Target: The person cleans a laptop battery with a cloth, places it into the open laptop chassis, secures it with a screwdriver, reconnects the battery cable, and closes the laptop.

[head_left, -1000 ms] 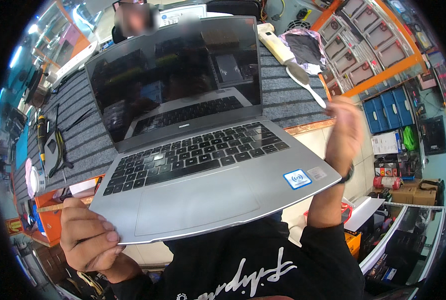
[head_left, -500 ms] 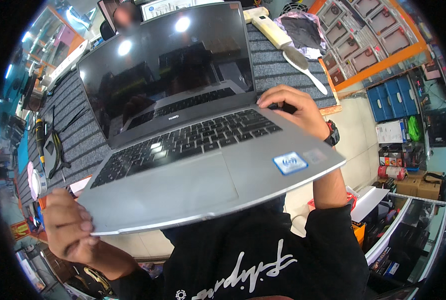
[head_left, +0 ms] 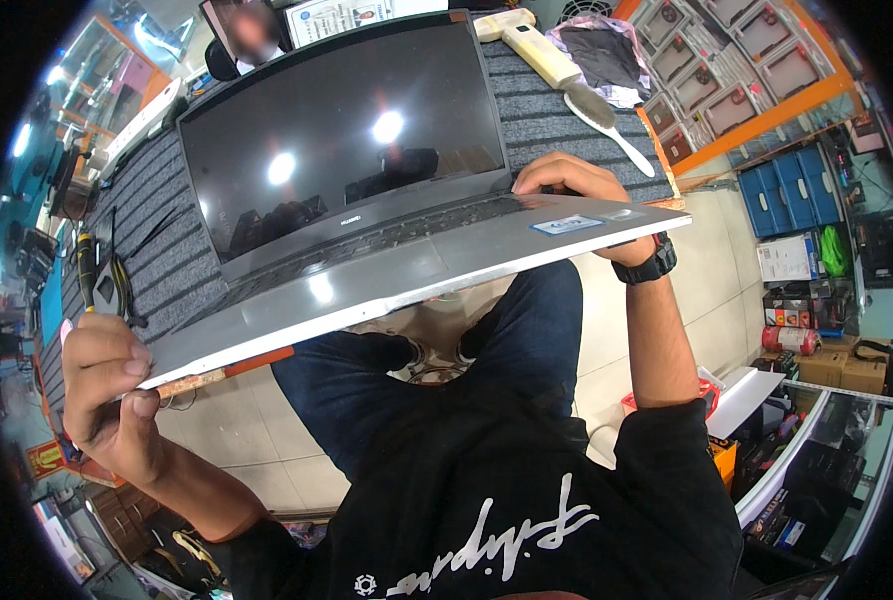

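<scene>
A grey laptop [head_left: 366,290] with its lid up and its screen dark is held in front of me, above the near edge of the bench. My left hand [head_left: 111,385] pinches the front left corner of its base between fingers and thumb. At the right side, near the hinge, my right hand [head_left: 576,185] grips the base, its fingers curled over the edge and the rest hidden underneath. The keyboard shows at a very flat angle, and a blue-and-white sticker [head_left: 566,225] lies on the right of the palm rest.
On the grey striped mat [head_left: 156,270] are a screwdriver [head_left: 87,270] and cables at left. A white-handled brush [head_left: 606,125], a cream tool [head_left: 541,55] and dark cloth [head_left: 603,62] lie at far right. A glass display case [head_left: 736,70] stands beyond, blue drawers [head_left: 788,195] to the right.
The laptop's front edge has come up, so the base now looks almost edge-on. My left hand has risen with its corner, while my right hand has shifted only slightly.
</scene>
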`<state>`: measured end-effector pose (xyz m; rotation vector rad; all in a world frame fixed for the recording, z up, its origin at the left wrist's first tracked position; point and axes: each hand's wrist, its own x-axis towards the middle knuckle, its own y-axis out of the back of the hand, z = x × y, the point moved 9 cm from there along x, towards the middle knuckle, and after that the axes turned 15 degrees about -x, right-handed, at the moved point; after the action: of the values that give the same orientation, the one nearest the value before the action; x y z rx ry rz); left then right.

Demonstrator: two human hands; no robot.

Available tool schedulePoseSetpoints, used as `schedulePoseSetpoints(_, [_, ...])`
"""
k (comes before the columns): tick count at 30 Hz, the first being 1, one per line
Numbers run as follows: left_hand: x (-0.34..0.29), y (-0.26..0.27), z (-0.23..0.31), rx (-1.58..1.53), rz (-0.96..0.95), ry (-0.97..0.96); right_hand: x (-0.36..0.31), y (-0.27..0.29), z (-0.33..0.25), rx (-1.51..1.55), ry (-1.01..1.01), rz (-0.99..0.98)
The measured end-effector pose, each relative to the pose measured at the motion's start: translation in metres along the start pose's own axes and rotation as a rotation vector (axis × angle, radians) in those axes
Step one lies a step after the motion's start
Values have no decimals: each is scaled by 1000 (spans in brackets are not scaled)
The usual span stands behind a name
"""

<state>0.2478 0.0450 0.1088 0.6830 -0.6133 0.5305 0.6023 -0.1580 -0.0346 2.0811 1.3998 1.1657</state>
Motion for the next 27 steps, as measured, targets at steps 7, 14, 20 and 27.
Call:
schedulePoseSetpoints(7, [1, 0, 0, 15, 17, -8, 1, 0, -4, -62, 40, 16])
schedulePoseSetpoints(14, [3, -1, -2, 1, 13, -14, -1, -4, 0, -68, 17, 13])
schedulePoseSetpoints(20, [4, 0, -1, 0, 6, -19, 0, -5, -2, -103, 17, -14])
schedulePoseSetpoints(27, [3, 1, -2, 4, -1, -18, -2, -9, 7, 10, -50, -26])
